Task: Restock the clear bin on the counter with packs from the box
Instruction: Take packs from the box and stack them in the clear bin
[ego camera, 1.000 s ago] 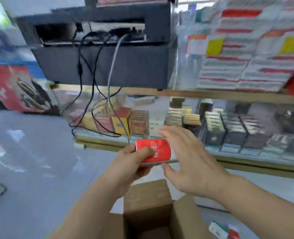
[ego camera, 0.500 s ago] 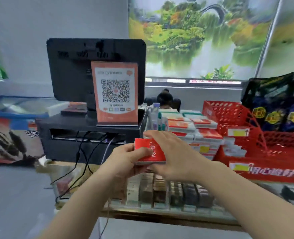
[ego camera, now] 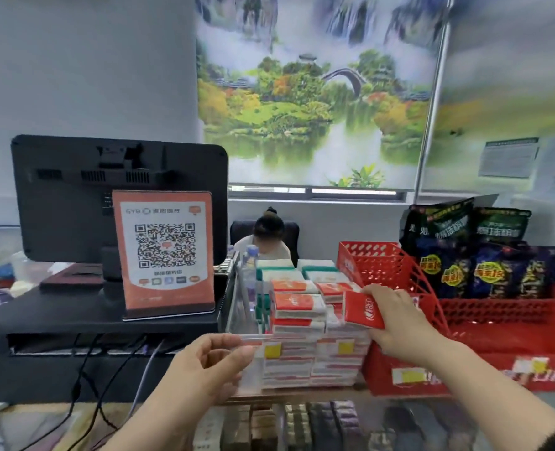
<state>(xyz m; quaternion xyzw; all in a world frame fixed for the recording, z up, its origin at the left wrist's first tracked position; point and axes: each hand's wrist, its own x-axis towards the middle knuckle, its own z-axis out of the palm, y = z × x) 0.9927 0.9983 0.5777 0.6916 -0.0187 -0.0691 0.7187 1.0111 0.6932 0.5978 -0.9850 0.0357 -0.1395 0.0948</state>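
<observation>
A clear bin stands on the counter between a black till stand and a red basket, stacked with several red-and-white packs and some green-and-white ones behind. My right hand grips a red pack, tilted, just above the bin's right stacks. My left hand is curled at the bin's front left corner, thumb and fingers around the clear front wall. The box is out of view.
A QR-code sign and a black monitor stand left of the bin. The red basket on the right touches the bin; dark snack bags fill another red basket. A person sits behind the counter. Cables hang at the front left.
The view rose from the box to the counter. My left hand let go of the red pack and dropped to the bin's front; my right hand carried the pack right, over the bin.
</observation>
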